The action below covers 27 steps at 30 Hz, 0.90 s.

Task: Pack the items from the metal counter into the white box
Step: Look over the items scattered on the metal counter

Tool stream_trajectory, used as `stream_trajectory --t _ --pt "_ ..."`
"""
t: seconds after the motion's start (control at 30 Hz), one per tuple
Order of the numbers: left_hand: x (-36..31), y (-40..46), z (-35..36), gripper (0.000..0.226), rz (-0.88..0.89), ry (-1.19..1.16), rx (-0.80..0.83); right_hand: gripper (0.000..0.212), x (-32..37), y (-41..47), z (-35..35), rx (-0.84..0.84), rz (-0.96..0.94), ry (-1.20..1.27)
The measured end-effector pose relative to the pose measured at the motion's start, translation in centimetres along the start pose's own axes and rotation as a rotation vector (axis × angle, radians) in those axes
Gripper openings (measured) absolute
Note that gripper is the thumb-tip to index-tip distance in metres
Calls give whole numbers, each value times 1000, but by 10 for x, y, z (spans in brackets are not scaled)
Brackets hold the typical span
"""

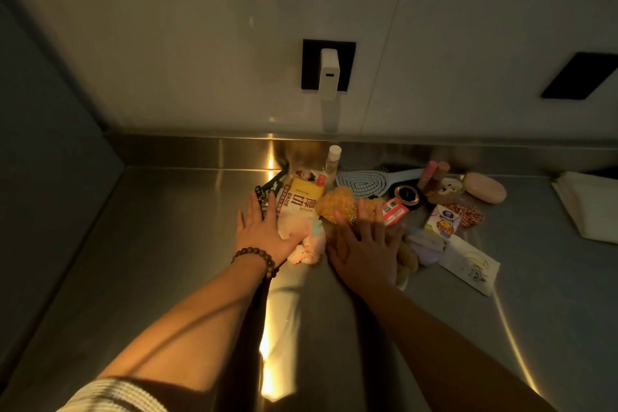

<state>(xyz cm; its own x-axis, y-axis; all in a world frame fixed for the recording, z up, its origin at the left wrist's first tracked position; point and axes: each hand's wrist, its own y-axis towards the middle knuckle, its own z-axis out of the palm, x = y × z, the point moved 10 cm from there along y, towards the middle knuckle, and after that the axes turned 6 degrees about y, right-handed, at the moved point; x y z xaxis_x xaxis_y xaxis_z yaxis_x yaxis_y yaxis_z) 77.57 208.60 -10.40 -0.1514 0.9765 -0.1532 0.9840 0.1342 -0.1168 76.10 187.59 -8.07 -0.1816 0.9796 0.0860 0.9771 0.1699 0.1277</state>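
In the middle of the frame, the left hand (pixel 259 232) lies flat with fingers spread on a pink soft toy (pixel 309 241), the right hand (pixel 366 249) lies spread on a yellow fluffy toy (pixel 337 204), and more small things sit on the metal counter (pixel 160 244).

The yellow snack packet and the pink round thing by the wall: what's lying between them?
In the head view, the hairbrush and a black round compact lie between the yellow packet and pink round thing.

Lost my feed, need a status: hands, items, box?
Left hand flat, open, on pink plush. Right hand open over yellow plush. Items piled on metal counter. White box not in view.
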Motion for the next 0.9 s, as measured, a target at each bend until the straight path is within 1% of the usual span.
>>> stream_trajectory --t 0.2,0.33,0.43,0.5,0.6,0.77,0.9 --pt "-11 -4 2 107 -7 -48 26 66 0 -1 -2 26 -12 29" --pt "-15 -12 -2 102 -25 -70 43 74 1 -3 -8 55 -26 43" --pt "-19 -25 -10 102 -18 -85 9 81 1 -9 -14 92 -38 65" --pt "-25 -34 -17 101 1 -122 -11 78 -1 -13 -20 111 -38 97" --pt "-39 -48 -27 100 39 -145 -23 71 -10 -23 -24 155 15 169" --pt "-60 -78 -49 90 90 -121 -98 63 -24 -45 -47 52 40 300" --pt "-78 -100 -62 84 101 -73 -154 62 -39 -59 -57 23 60 343"
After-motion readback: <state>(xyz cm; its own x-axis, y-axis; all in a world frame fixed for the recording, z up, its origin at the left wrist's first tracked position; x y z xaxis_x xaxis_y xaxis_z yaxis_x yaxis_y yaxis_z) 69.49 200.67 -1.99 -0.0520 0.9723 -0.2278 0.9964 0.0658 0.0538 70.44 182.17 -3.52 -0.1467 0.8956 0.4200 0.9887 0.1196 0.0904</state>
